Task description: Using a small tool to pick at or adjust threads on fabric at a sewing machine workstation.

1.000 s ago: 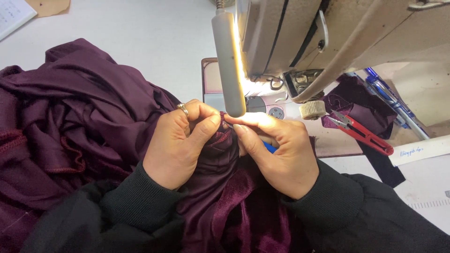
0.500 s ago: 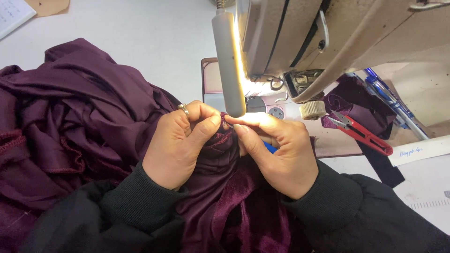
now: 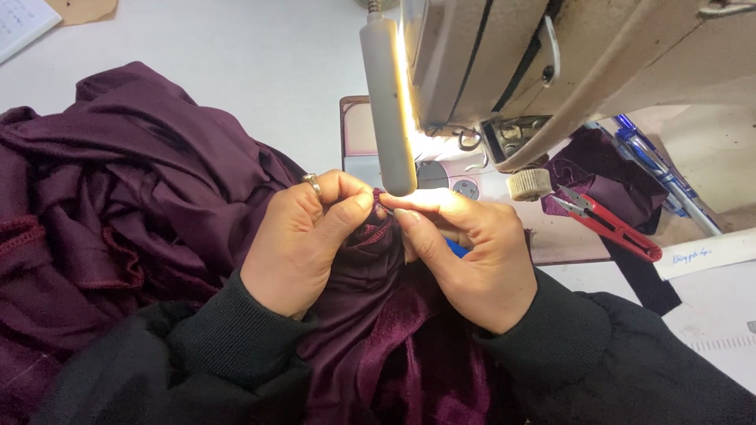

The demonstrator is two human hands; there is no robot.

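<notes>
A large heap of dark purple fabric lies on the white table and runs down between my arms. My left hand, with a ring on one finger, pinches an edge of this fabric near its stitched seam. My right hand pinches the same edge from the other side, fingertips touching those of the left, and something blue shows under its fingers. Both hands sit just in front of the sewing machine, right below its lit lamp bar.
Red-handled thread snips lie to the right of the machine on a small purple fabric piece. Blue pens lie further right, with a white paper strip beside them. A paper sheet sits at the far left corner.
Both hands have stayed at the same spot on the fabric edge; only the fingertips have shifted slightly.
</notes>
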